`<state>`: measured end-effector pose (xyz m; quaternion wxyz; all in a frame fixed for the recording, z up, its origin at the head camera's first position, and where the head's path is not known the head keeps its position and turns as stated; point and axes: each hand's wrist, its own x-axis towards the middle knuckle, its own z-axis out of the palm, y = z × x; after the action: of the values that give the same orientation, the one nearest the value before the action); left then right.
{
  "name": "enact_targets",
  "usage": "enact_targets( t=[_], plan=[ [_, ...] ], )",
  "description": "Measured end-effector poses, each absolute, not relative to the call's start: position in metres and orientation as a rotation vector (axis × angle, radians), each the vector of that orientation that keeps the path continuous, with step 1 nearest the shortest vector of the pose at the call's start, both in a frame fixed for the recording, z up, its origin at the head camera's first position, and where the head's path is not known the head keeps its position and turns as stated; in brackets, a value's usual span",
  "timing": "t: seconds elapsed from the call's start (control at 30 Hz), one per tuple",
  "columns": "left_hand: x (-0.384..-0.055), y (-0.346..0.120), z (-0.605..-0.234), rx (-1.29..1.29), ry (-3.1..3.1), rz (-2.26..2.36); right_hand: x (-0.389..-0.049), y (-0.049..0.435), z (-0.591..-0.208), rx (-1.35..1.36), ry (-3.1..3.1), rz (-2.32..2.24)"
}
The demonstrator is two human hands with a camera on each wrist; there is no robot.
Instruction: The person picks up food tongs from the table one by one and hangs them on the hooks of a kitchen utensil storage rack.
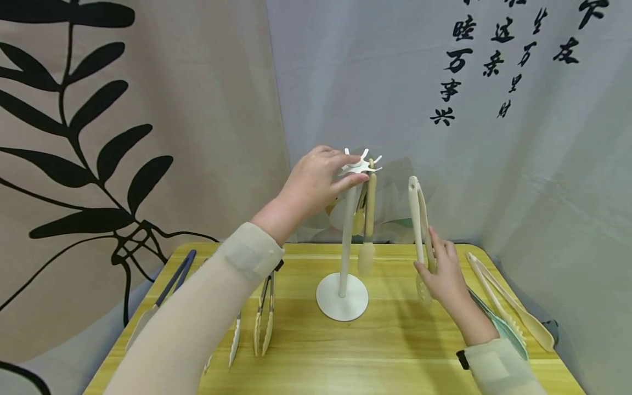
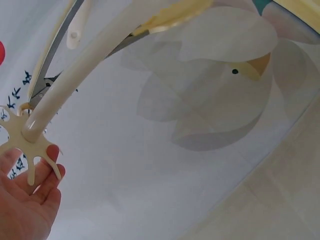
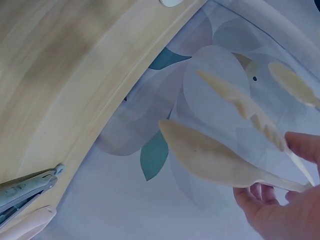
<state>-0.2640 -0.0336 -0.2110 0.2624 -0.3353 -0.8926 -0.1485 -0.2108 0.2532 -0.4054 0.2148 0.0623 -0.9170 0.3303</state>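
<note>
My left hand [image 1: 321,178] holds the hooked top of a white utensil stand [image 1: 342,297], thumb below and fingers over the hooks. In the left wrist view the fingertips grip the hook arms of this star-shaped top [image 2: 24,134]. From a hook hang metal tongs with cream handles and pale tips [image 1: 369,214]. To the right of the stand, my right hand [image 1: 446,271] holds cream tongs [image 1: 415,211] raised over the table, hinge end up. One arm of these tongs is spoon-shaped [image 3: 205,157] and the other is toothed [image 3: 245,105], as the right wrist view shows.
On the wooden table [image 1: 316,351], more cream tongs [image 1: 518,307] and green tongs [image 1: 508,332] lie at the right. At the left are blue-handled tongs [image 1: 173,282] and tongs with cream tips [image 1: 264,323]; the left sleeve partly covers this group. A printed curtain hangs behind.
</note>
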Motion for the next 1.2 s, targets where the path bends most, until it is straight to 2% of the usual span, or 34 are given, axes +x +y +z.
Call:
enact_targets(
  t=[1.2],
  plan=[
    [-0.263,-0.025,-0.220,-0.821,-2.305,-0.371,-0.213,0.217,-0.390,0.231,-2.217,1.054]
  ],
)
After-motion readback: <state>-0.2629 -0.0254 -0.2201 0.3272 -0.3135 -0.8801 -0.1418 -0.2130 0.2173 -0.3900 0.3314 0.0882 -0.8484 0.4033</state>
